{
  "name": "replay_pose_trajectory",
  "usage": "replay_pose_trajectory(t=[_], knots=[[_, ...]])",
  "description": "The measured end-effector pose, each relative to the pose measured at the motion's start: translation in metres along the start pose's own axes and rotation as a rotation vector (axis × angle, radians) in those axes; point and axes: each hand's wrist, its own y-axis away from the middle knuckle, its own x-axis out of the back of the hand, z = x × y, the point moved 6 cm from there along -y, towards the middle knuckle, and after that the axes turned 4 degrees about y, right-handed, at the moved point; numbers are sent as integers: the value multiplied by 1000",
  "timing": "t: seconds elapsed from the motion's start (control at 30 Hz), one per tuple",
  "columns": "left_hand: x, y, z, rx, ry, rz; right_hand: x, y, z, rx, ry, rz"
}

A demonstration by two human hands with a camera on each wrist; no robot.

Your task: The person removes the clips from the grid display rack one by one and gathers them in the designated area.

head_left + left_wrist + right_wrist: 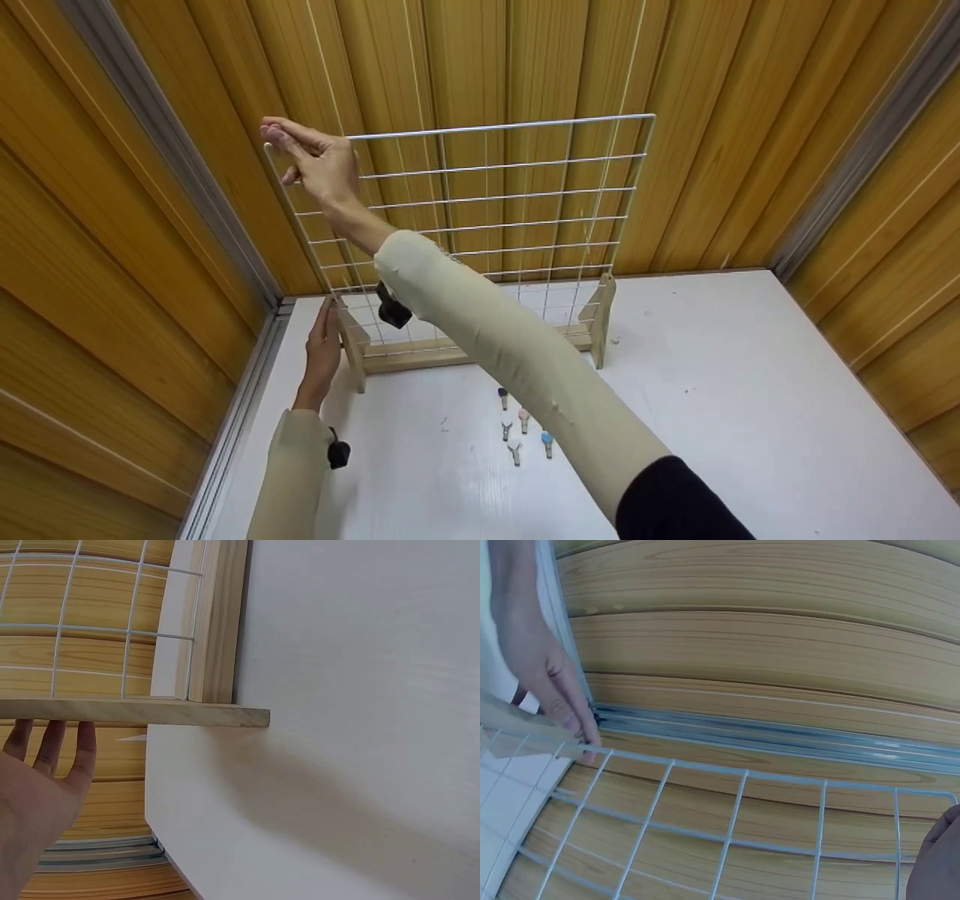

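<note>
A white wire grid panel (495, 199) stands upright in a wooden stand (420, 360). My right hand (322, 165) reaches across to the panel's upper left corner and holds it there, thumb and fingers at the side wire. In the right wrist view only part of this hand (934, 859) shows, at the corner. My left hand (322, 356) is low on the left, beside the stand's left wooden foot (150, 712). Its nearly straight fingers (84, 754) touch the foot's outer face, as the left wrist view shows.
Several small clothespins lie on the white table (712, 420) in front of the stand, one with a blue top (547, 442), one with a dark top (502, 396). Wood-patterned walls (465, 60) rise behind and on both sides. A metal rail (780, 739) runs along the left wall corner.
</note>
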Motion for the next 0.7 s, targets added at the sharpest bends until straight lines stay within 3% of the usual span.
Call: replay_pose_trajectory(t=[0.4, 0.7], knots=[[-1, -4, 4, -5, -23, -24, 40, 29, -6, -56, 115, -135], [0, -10, 8, -5, -1, -19, 76, 62, -23, 0, 149, -273]])
